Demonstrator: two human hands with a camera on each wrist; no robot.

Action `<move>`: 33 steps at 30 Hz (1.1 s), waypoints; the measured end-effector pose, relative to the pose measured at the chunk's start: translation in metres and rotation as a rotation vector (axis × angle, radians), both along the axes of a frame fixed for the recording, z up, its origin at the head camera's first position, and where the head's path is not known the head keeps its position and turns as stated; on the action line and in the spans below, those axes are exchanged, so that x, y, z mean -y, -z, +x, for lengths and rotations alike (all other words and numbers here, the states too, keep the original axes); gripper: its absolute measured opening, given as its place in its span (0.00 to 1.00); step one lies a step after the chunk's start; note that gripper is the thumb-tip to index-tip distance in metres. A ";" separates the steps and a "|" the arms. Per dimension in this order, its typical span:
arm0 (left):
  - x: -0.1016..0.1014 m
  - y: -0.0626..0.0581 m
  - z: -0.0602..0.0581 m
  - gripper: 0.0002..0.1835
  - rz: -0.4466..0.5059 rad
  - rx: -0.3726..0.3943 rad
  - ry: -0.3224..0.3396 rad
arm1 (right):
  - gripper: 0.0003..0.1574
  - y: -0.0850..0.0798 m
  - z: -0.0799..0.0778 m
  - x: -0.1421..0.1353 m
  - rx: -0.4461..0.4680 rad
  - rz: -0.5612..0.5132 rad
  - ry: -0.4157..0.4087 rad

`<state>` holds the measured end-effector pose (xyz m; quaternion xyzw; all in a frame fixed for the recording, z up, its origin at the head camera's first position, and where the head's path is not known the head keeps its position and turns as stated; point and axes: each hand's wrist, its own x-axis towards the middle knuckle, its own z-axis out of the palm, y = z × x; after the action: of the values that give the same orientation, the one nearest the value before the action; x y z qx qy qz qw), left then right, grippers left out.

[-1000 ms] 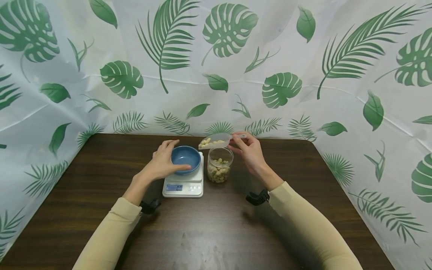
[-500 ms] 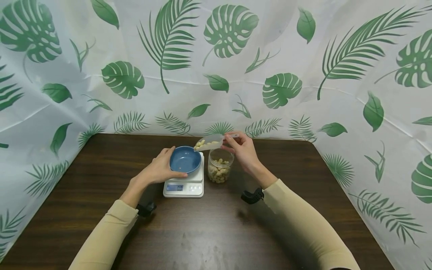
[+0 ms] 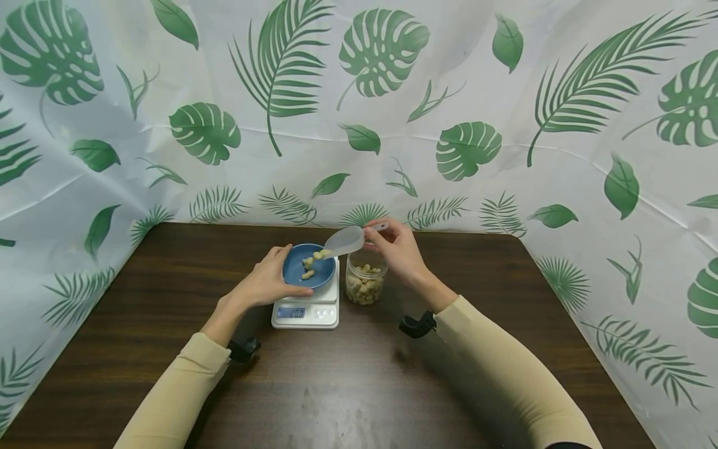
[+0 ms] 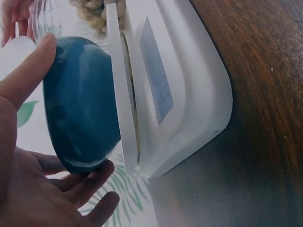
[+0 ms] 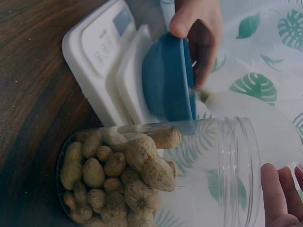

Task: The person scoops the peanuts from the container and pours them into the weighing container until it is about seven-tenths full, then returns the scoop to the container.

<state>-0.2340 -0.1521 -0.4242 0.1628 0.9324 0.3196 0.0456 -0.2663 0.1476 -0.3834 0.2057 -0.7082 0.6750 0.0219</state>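
My left hand [image 3: 259,279] holds a blue bowl [image 3: 293,269] between thumb and fingers, on top of a white kitchen scale [image 3: 318,317]. The left wrist view shows the thumb [image 4: 35,66] at the rim and fingertips on the opposite side. My right hand [image 3: 402,254] pinches the handle of a translucent scoop [image 3: 346,239], tilted with its mouth over the bowl's right rim. Several unshelled peanuts [image 3: 308,263] lie in the bowl or tumble off the scoop's lip. Below the scoop stands an open clear jar [image 5: 203,165], its lower part filled with peanuts [image 5: 113,165].
The scale's lit display [image 3: 291,312] faces the front, with buttons beside it. All this stands on a dark wood table [image 3: 348,386], near its back edge. A white leaf-print curtain [image 3: 303,162] hangs behind and at both sides.
The scoop has moved left and tipped down, and peanuts have slid out into the bowl. My left fingers have closed onto the bowl. The scale's display has changed from 0.0 to about 26.0.
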 end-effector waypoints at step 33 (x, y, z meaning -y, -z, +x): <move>-0.027 -0.013 0.001 0.58 0.032 -0.107 0.052 | 0.21 -0.048 0.013 -0.053 -0.029 0.230 0.037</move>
<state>-0.2334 -0.1254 -0.4110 0.2047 0.9237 0.3240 0.0013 -0.2538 0.2004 -0.3353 0.2034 -0.7843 0.5857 0.0208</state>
